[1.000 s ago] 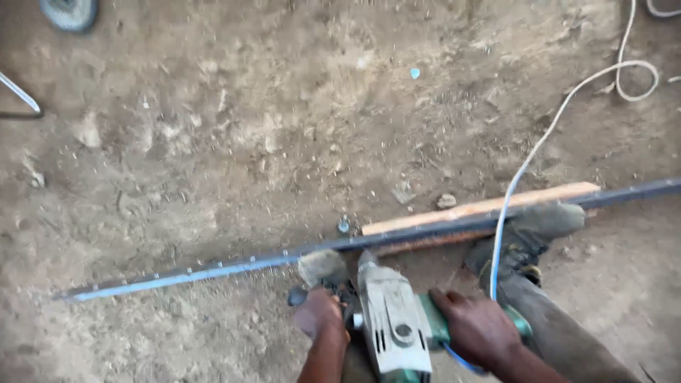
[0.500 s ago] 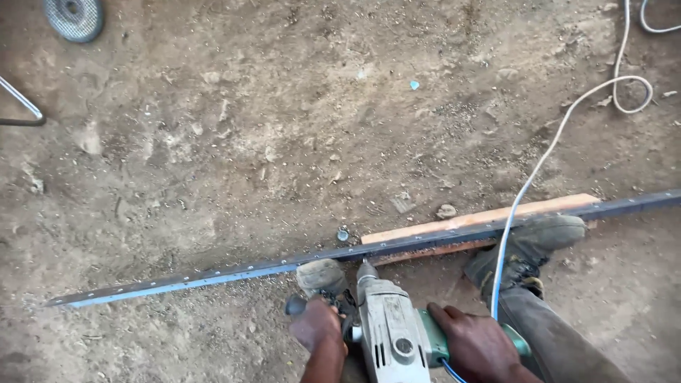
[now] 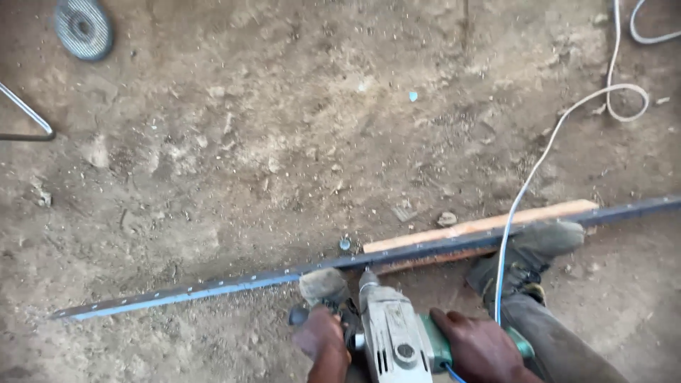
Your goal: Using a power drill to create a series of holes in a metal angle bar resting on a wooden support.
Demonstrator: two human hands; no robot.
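Both hands are clamped on a drill at 6 o'clock in the head view. The right hand is closed around the green rear grip; the left hand is closed on the side handle (a dark knob pokes out past its knuckles). The drill's grey nose points toward 12 o'clock, and its tip meets a long flat metal bar.

The bar runs across the dirt ground from about 8 o'clock up to 3 o'clock, with a row of small holes along its left stretch. Its right part lies on a wooden board, just past centre toward 4 o'clock. A shoe presses on bar and board at 4 o'clock; a second shoe touches the bar just left of the drill tip.

A white cord rises from beside the right hand, crosses the bar and loops at 2 o'clock. A grey disc lies at 10 o'clock, well apart from the work.
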